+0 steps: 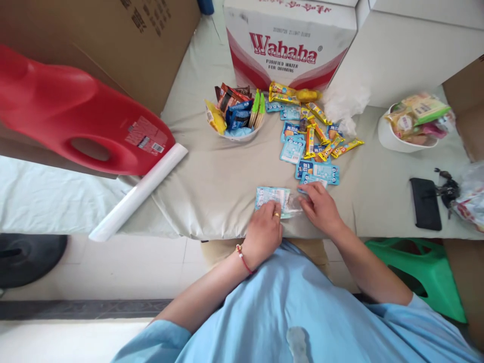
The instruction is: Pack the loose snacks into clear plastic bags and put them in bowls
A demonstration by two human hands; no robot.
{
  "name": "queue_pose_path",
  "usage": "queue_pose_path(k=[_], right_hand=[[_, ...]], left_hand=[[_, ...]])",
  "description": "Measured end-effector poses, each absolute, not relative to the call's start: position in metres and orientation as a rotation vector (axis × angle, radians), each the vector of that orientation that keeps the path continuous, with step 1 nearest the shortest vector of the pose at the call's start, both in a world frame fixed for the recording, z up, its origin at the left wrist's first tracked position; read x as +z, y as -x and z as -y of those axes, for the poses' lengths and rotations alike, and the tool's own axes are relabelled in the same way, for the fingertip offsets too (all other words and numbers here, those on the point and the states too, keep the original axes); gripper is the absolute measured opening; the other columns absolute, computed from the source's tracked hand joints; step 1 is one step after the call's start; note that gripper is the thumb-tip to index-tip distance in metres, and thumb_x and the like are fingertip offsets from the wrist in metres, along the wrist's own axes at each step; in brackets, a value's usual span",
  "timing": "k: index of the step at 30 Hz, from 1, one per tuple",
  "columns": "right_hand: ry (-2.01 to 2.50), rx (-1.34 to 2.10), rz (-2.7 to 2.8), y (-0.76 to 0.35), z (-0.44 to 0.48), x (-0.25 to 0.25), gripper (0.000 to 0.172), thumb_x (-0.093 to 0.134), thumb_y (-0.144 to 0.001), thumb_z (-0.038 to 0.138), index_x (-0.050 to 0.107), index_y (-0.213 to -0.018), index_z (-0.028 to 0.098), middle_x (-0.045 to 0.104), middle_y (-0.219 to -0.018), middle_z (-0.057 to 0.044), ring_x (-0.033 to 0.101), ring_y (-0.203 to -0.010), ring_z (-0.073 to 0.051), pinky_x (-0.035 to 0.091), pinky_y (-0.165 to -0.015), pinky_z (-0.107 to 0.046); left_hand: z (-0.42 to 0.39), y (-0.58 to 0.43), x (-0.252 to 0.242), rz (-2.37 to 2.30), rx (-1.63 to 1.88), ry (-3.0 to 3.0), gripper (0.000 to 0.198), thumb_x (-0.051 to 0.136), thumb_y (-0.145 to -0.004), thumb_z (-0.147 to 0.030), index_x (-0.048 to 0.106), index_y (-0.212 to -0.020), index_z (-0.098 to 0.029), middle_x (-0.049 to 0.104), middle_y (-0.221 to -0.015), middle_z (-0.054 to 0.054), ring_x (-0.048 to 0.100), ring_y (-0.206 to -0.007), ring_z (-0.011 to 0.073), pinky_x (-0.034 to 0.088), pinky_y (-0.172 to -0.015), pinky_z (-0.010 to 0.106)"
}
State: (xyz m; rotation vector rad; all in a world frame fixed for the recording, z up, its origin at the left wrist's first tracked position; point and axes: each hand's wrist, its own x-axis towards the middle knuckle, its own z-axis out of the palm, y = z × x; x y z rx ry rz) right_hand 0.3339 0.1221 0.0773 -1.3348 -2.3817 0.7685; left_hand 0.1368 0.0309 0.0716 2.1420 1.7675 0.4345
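A clear plastic bag with blue-and-white printed packets in it (272,195) lies flat near the table's front edge. My left hand (263,227) presses on the bag, its fingers bent over the lower edge. At the bag's transparent right end is my right hand (321,206), thumb and fingers closed around the loose plastic. Just beyond that hand lie several blue snack packets (292,150), some overlapping. Yellow stick-shaped snack packs (310,141) are scattered over them.
A white bowl (242,136) of mixed snacks stands behind, left of the pile. At right are a white tub (406,143) of packets, a black phone (425,204) and keys (448,189). A red jug (91,116), a white roll (138,194) and a Wahaha carton (287,50) surround the table.
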Motion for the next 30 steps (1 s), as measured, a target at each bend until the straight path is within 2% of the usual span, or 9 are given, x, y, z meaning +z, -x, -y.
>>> queue_pose_path(k=[3, 5, 9, 13, 19, 22, 26, 28, 30], right_hand=[[1.619, 0.478, 2.410, -0.337, -0.118, 0.073, 0.038, 0.064, -0.096, 0.037, 0.069, -0.128, 0.017, 0.061, -0.124, -0.020, 0.054, -0.114, -0.037, 0.049, -0.098, -0.050], [1.619, 0.429, 2.458, -0.339, -0.113, 0.074, 0.023, 0.064, -0.095, 0.033, 0.073, -0.111, 0.018, 0.061, -0.124, -0.019, 0.053, -0.116, -0.037, 0.047, -0.101, -0.052], [1.528, 0.598, 2.374, -0.345, -0.111, 0.089, 0.014, 0.057, -0.098, 0.028, 0.069, -0.098, 0.020, 0.066, -0.117, -0.015, 0.061, -0.105, -0.029, 0.050, -0.089, -0.040], [1.555, 0.756, 2.316, -0.321, -0.122, 0.107, 0.011, 0.059, -0.098, 0.030, 0.066, -0.097, 0.022, 0.069, -0.086, -0.005, 0.063, -0.077, -0.021, 0.046, -0.071, -0.031], [1.561, 0.740, 2.653, -0.232, -0.130, 0.110, 0.021, 0.050, -0.105, 0.021, 0.070, -0.103, 0.017, 0.072, -0.103, -0.012, 0.065, -0.091, -0.022, 0.047, -0.076, -0.032], [1.332, 0.689, 2.800, -0.222, -0.118, 0.105, 0.028, 0.047, -0.109, 0.030, 0.071, -0.110, 0.017, 0.069, -0.110, -0.013, 0.062, -0.103, -0.025, 0.050, -0.085, -0.034], [1.059, 0.483, 2.840, -0.248, -0.097, 0.087, 0.057, 0.060, -0.102, 0.057, 0.057, -0.143, 0.017, 0.063, -0.139, -0.015, 0.048, -0.134, -0.032, 0.043, -0.111, -0.051], [0.990, 0.435, 2.839, -0.260, -0.091, 0.077, 0.057, 0.059, -0.104, 0.050, 0.050, -0.151, 0.020, 0.058, -0.150, -0.013, 0.041, -0.144, -0.029, 0.034, -0.120, -0.054], [0.989, 0.446, 2.805, -0.267, -0.092, 0.071, 0.041, 0.051, -0.109, 0.033, 0.052, -0.149, 0.022, 0.061, -0.149, -0.010, 0.044, -0.143, -0.025, 0.030, -0.123, -0.053]], left_hand=[[-0.025, -0.137, 0.070, -1.828, 0.348, -2.260, 0.046, 0.051, -0.094, -0.014, 0.058, -0.140, -0.012, 0.068, -0.128, 0.019, 0.064, -0.113, 0.0318, 0.053, -0.092, 0.045], [-0.026, -0.136, 0.069, -1.866, 0.339, -2.322, 0.045, 0.051, -0.096, -0.015, 0.060, -0.139, -0.012, 0.065, -0.141, 0.020, 0.059, -0.128, 0.0346, 0.049, -0.099, 0.049], [-0.029, -0.131, 0.066, -1.828, 0.349, -2.428, 0.039, 0.046, -0.100, -0.014, 0.065, -0.135, -0.016, 0.057, -0.157, 0.015, 0.050, -0.145, 0.0281, 0.041, -0.110, 0.048], [-0.032, -0.129, 0.064, -1.808, 0.297, -2.455, 0.041, 0.042, -0.102, -0.012, 0.065, -0.135, -0.018, 0.055, -0.160, 0.014, 0.050, -0.147, 0.0248, 0.041, -0.110, 0.050], [-0.029, -0.118, 0.062, -1.733, 0.305, -2.394, 0.037, 0.049, -0.098, -0.013, 0.072, -0.127, -0.019, 0.069, -0.143, 0.017, 0.052, -0.146, 0.0323, 0.030, -0.121, 0.065], [-0.013, -0.094, 0.062, -1.732, 0.506, -2.316, 0.033, 0.053, -0.094, -0.013, 0.075, -0.118, -0.019, 0.075, -0.129, 0.015, 0.058, -0.139, 0.0338, 0.022, -0.127, 0.068], [0.010, -0.048, 0.049, -1.744, 0.966, -2.346, 0.023, 0.061, -0.092, -0.015, 0.074, -0.109, -0.022, 0.077, -0.122, 0.013, 0.056, -0.142, 0.0372, 0.030, -0.124, 0.070], [0.016, -0.033, 0.046, -1.794, 1.053, -2.263, 0.017, 0.062, -0.093, -0.016, 0.072, -0.106, -0.021, 0.077, -0.116, 0.014, 0.059, -0.139, 0.0376, 0.038, -0.121, 0.068], [0.019, -0.029, 0.048, -1.884, 1.092, -2.112, 0.014, 0.061, -0.096, -0.020, 0.072, -0.105, -0.021, 0.075, -0.114, 0.014, 0.062, -0.135, 0.0375, 0.045, -0.117, 0.066]])
